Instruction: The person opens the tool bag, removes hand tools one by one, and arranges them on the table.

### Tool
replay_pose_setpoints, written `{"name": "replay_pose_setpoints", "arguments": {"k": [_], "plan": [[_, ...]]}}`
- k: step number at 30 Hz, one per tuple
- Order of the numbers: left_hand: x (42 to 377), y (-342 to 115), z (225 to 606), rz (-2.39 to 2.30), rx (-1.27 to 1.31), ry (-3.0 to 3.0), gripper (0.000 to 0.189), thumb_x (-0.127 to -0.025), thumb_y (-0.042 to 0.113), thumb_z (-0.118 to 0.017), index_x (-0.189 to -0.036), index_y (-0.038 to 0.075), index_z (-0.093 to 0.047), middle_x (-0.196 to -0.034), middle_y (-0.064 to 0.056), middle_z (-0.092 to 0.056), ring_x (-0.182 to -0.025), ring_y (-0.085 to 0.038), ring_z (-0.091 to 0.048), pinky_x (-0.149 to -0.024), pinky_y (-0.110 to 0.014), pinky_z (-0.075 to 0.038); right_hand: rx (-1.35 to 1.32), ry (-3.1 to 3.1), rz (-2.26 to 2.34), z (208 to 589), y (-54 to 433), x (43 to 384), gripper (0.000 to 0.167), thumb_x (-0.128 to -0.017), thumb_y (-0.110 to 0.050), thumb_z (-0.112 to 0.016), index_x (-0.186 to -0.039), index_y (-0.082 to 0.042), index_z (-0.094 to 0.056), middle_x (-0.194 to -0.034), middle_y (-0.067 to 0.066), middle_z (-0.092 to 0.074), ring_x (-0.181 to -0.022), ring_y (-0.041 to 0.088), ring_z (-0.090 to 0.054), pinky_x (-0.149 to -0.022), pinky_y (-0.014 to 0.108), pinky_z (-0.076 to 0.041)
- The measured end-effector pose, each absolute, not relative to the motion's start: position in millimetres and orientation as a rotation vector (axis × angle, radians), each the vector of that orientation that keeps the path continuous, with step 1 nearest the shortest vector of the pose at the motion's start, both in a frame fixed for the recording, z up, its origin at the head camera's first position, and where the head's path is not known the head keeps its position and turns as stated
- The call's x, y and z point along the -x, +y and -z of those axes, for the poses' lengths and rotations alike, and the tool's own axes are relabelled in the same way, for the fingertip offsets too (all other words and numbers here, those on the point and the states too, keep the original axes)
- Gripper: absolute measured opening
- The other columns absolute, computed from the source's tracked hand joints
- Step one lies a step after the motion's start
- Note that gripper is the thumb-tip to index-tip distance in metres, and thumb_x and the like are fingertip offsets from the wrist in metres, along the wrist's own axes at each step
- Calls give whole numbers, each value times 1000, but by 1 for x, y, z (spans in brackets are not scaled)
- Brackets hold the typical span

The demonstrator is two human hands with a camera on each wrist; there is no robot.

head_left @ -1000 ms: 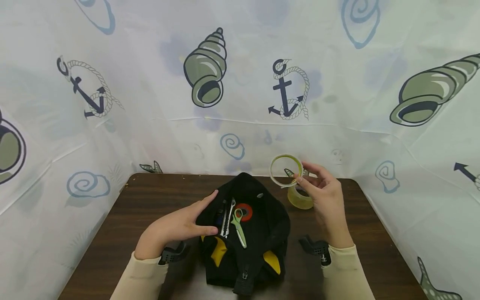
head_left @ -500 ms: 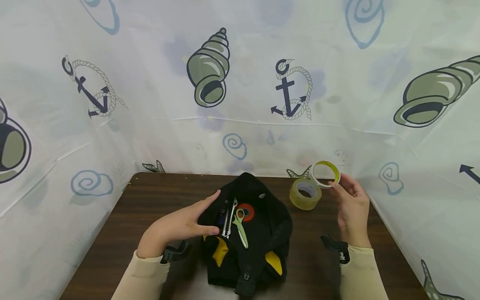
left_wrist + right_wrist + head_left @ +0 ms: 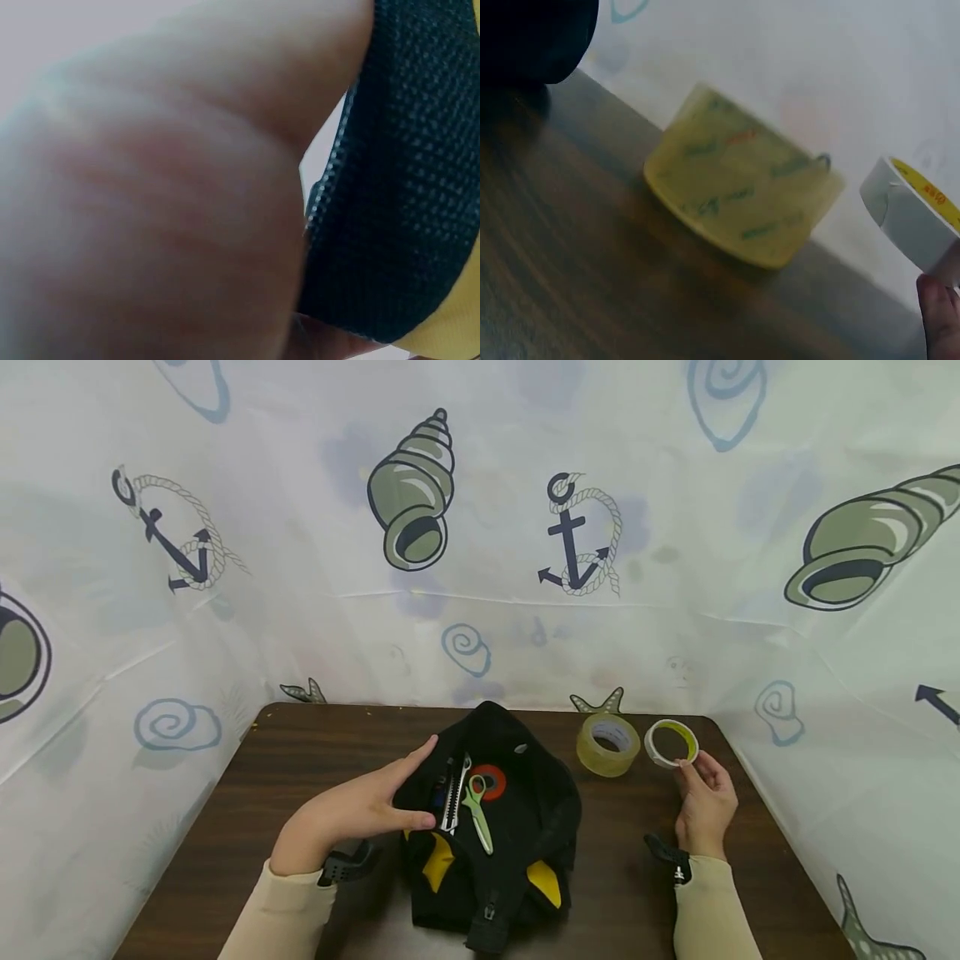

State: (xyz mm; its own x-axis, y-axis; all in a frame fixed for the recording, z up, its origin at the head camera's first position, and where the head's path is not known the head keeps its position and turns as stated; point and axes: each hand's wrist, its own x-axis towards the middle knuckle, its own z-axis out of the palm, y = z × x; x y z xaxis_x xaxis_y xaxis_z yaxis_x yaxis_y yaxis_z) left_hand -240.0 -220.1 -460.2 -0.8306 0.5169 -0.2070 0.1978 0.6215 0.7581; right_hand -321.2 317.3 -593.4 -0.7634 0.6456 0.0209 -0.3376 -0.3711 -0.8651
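A black bag (image 3: 536,827) with yellow patches and a zipper stands with its top spread wide. My left hand (image 3: 352,810) holds its left side, thumb and index finger far apart; its other fingers are hidden. Within the bag lie green-handled scissors (image 3: 480,814), a box cutter (image 3: 452,802) and a red ring-shaped roll (image 3: 491,782). At the table's back right my right hand (image 3: 705,802) pinches a white tape roll (image 3: 662,758) with a yellow inside by its lower edge. Just left of it stands a wide, clear yellowish packing tape roll (image 3: 606,764); the two look apart.
The dark wood-grain table (image 3: 300,752) ends at a white curtain (image 3: 510,643) printed with shells and anchors, which rises behind and on both sides. In the left wrist view, black woven fabric (image 3: 405,165) of the bag fills the right part.
My right hand has carried the white tape roll rightward from above the packing tape, then down beside it. The packing tape is now uncovered. My left hand stays on the bag.
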Motion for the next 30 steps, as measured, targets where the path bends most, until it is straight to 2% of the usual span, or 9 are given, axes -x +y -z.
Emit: {"name": "replay_pose_setpoints", "arguments": {"k": [5,9,16,20,25,30], "plan": [[241,-220,459,-1058,-546,2462,116,-95,59,-80,-174,48,4,-185,0,-5,-170,-38,-18,-131,-70,-27,474,-1300,-2130,612,321,328,49,-95,13,-75,-142,12,-62,-120,12,-65,-88,9,-74,-79,17,-64],[241,-221,459,-1059,-556,2471,118,-94,59,-81,-174,47,5,-185,-3,-6,-169,-39,-20,-130,-70,-27,501,-1405,-2078,612,319,327,50,-95,13,-76,-142,13,-61,-126,15,-62,-94,8,-70,-81,15,-62],[242,-219,462,-1070,-617,2475,124,-91,60,-83,-175,43,6,-185,-3,-5,-169,-37,-22,-131,-67,-29,576,-1646,-1879,614,317,324,43,-96,5,-78,-138,5,-68,-140,18,-62,-89,-1,-69,-77,8,-57],[243,-219,462,-1062,-639,2472,124,-91,61,-82,-175,42,8,-185,-5,-4,-169,-39,-22,-130,-68,-29,593,-1730,-1835,617,319,324,49,-99,-1,-77,-145,7,-63,-146,20,-60,-93,-4,-66,-79,5,-54],[244,-219,462,-1070,-630,2462,123,-92,56,-84,-174,44,8,-185,-2,-4,-169,-38,-20,-131,-69,-28,589,-1847,-1802,614,320,322,55,-100,-8,-79,-150,3,-61,-156,23,-58,-100,-5,-64,-82,3,-52],[245,-219,463,-1064,-627,2471,124,-92,57,-84,-174,45,7,-185,1,-3,-170,-36,-19,-131,-68,-28,582,-1932,-1774,614,319,323,57,-99,-10,-82,-151,1,-60,-156,23,-59,-102,-3,-63,-81,3,-52]]}}
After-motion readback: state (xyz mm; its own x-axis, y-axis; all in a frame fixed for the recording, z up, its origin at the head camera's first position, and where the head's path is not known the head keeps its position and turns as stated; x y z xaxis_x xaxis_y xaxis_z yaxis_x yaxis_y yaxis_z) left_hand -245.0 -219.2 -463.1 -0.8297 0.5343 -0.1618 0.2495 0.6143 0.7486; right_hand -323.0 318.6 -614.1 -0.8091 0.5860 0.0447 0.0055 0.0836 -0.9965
